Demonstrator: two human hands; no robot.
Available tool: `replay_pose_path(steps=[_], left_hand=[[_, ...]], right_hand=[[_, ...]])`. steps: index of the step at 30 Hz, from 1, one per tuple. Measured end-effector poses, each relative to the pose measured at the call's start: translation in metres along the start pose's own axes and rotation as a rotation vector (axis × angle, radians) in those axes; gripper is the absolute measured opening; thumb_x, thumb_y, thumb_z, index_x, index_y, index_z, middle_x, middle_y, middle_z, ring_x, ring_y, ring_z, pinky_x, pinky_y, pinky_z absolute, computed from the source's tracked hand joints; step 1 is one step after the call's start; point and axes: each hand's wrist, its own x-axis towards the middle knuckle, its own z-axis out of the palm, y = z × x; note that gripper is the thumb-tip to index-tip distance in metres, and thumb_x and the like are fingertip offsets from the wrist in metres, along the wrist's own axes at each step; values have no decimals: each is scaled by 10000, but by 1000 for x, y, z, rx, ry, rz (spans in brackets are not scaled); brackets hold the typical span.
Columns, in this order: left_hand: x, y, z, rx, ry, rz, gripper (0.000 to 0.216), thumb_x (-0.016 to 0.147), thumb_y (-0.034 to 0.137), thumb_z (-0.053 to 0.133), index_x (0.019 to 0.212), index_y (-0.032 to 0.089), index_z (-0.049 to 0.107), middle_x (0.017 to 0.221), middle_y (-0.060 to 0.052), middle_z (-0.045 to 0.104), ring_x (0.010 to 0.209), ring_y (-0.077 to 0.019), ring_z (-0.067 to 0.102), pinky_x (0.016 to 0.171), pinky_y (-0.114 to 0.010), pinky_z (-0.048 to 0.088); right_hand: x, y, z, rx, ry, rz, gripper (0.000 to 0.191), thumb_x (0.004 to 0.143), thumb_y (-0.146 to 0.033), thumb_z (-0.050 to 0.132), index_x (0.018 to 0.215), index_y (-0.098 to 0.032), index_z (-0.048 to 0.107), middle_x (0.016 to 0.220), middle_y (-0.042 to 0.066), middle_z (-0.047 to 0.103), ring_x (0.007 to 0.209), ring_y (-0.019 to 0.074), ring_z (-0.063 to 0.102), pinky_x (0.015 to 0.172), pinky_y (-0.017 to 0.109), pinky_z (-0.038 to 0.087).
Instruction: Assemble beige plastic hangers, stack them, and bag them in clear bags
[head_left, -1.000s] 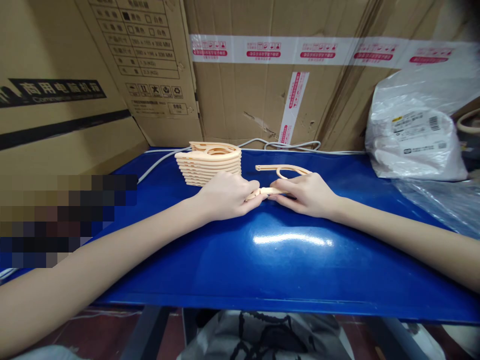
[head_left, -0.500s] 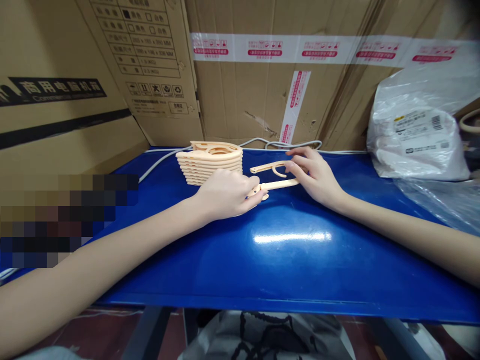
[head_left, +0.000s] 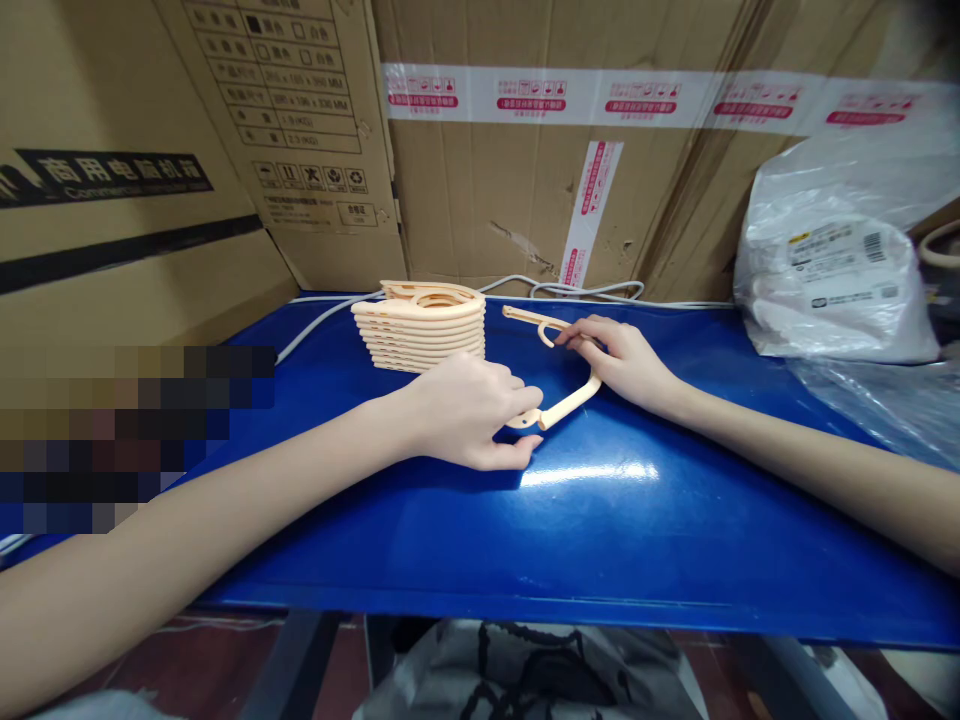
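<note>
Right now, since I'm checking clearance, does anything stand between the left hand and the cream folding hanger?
Nothing visible: the left hand is at the near end of the cream folding hanger. The stack of hangers sits behind that hand, not between them.

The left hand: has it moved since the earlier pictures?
Yes, slightly: judged against the back box, the left hand has shifted toward the near edge of the table and a little right.

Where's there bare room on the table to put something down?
The widest bare patch of blue table lies between the hands and its near edge. A smaller one lies between the right hand and plastic bag. The middle is crowded: left hand, right hand, peach hanger and hanger stack.
</note>
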Motion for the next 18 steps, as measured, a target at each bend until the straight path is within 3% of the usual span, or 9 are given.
replay_pose_path(steps=[6,11,18], left_hand=[[1,4,-1,-71,-1,73,141,813,262,458,723,184,535,656,-24,579,632,-170,519,557,-291,334],[4,4,-1,-95,4,108,120,824,207,456,734,181,532,712,-45,577,711,-195,505,628,-313,379],[6,5,2,-82,34,120,199,905,178,431,935,123,620,1101,-146,635,1078,-274,554,955,-416,409]], right_hand=[[-1,3,2,26,-5,48,298,853,-198,436,973,-179,708,930,58,698,824,200,610,760,312,425],[-2,1,2,-10,-8,74,301,861,-242,431,985,-188,700,844,37,679,689,171,563,658,290,391],[-2,-1,1,-5,-43,110,302,868,-275,435,1016,-184,682,675,-9,599,593,145,494,594,273,346]])
